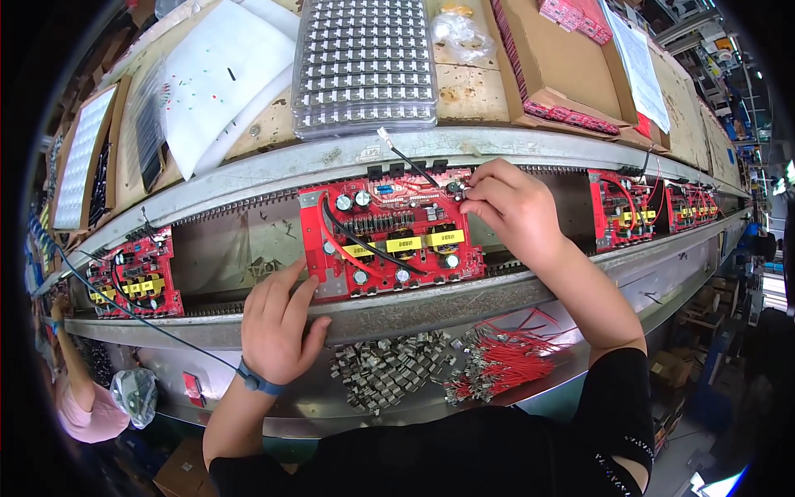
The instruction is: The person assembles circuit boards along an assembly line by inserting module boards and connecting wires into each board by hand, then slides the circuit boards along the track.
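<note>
"What is nearest?"

"A heap of metal parts (389, 373), with red wires (505, 364) just to its right, both before the near rail (414, 312)."

"And the hands?"

"The left hand (277, 323) reaches over that rail, fingers loose and apart, tips at the lower left corner of the red board (397, 236); it grasps nothing. The right hand (517, 207) pinches thumb and forefinger at the upper right corner; I can't tell whether a part is between them."

"Where is that board?"

"Flat between the two rails, with other boards (625, 211) in line at either side."

"Farther off?"

"Past the far rail (273, 161), the table (472, 109) bears a clear tray (364, 122) of parts, white sheets (248, 50) left of it, a cardboard box (571, 70) right."
</note>
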Demonstrator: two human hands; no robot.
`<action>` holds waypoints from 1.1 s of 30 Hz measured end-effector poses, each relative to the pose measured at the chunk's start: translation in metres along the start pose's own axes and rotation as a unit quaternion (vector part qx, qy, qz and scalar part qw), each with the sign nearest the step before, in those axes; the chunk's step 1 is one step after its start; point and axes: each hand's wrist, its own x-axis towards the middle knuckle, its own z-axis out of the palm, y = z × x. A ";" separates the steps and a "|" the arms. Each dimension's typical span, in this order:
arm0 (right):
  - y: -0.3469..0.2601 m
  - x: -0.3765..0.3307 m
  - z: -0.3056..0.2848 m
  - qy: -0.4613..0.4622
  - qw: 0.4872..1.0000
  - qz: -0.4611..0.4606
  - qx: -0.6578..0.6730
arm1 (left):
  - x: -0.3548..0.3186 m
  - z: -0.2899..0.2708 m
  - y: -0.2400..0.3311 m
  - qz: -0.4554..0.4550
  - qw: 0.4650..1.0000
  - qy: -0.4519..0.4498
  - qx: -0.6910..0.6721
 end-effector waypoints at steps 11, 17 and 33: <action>-0.015 0.002 -0.034 -0.094 0.995 -0.016 -0.032 | -0.004 0.001 0.002 0.002 1.000 0.009 0.001; 0.024 0.058 -0.074 0.033 0.996 -0.011 -0.078 | -0.004 0.000 0.001 0.003 1.000 0.012 0.015; 0.205 0.220 -0.082 0.082 0.859 0.347 -0.369 | -0.005 0.000 -0.001 -0.010 1.000 -0.001 0.005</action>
